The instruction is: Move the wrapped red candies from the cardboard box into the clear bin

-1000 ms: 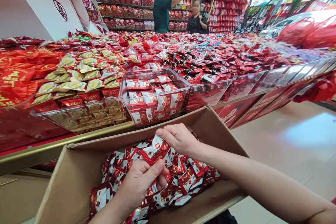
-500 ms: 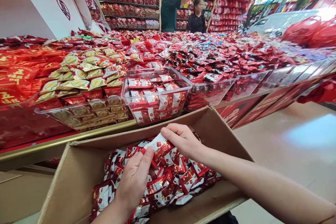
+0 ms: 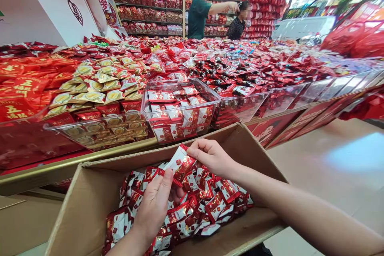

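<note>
Between my two hands is a red-and-white candy packet [image 3: 181, 163], held over an open cardboard box [image 3: 90, 208]. My left hand [image 3: 156, 202] grips its lower end, thumb on top, the other fingers partly hidden beneath. At the upper right corner, my right hand [image 3: 211, 157] pinches the packet between thumb and bent fingers. Many matching packets [image 3: 192, 216] lie loose in the box below. Just beyond the box's far edge stands a clear plastic bin [image 3: 180, 114] with the same packets laid in rows.
Durian packets [image 3: 102, 88] are heaped left of the clear bin, with red packets [image 3: 21, 88] farther left. Dark red packets [image 3: 228, 72] fill the bins to the right. Two people stand behind the display, one person [image 3: 196, 16] with an arm outstretched. Tiled floor [image 3: 327, 168] shows at right.
The packet has tilted slightly more upright, and its red top edge now shows as my right fingers shifted down its side. Behind the display, both people have moved slightly right.
</note>
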Action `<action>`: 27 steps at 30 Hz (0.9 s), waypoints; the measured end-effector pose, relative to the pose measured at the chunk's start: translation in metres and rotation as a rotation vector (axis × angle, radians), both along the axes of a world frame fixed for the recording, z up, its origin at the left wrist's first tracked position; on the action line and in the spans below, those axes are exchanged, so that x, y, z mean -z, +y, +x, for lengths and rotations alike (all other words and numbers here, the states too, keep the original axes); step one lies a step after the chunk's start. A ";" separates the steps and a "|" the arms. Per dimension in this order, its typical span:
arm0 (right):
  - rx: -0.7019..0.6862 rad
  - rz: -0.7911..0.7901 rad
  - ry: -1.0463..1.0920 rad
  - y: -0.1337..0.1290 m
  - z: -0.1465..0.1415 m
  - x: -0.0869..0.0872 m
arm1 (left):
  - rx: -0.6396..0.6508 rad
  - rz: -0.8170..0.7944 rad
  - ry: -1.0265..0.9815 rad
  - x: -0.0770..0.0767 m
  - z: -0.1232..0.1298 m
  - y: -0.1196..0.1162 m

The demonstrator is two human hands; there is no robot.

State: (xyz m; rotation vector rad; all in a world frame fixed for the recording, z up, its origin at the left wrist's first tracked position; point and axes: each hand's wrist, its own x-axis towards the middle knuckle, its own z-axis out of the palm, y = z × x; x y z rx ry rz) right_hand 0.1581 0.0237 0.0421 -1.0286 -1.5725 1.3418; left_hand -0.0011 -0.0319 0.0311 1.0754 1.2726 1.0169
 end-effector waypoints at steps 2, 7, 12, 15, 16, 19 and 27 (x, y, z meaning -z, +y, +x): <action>0.017 0.024 -0.027 0.001 0.003 -0.001 | -0.017 0.007 -0.088 -0.002 -0.001 0.001; -0.151 0.049 -0.162 0.001 0.006 -0.003 | 0.047 0.001 -0.273 -0.012 -0.002 0.006; -0.083 -0.008 -0.177 -0.004 -0.001 0.008 | -0.005 -0.011 -0.229 -0.016 0.007 0.008; -0.188 -0.099 -0.151 -0.006 -0.006 0.017 | -0.066 -0.022 -0.313 -0.016 0.010 0.006; -0.219 -0.101 -0.145 -0.007 -0.007 0.019 | -0.069 -0.024 -0.331 -0.016 0.010 0.005; -0.222 -0.034 -0.184 -0.010 -0.009 0.020 | -0.086 -0.035 -0.346 -0.015 0.008 0.004; -0.225 -0.061 -0.175 -0.018 -0.013 0.018 | -0.001 -0.079 -0.245 -0.007 0.000 0.007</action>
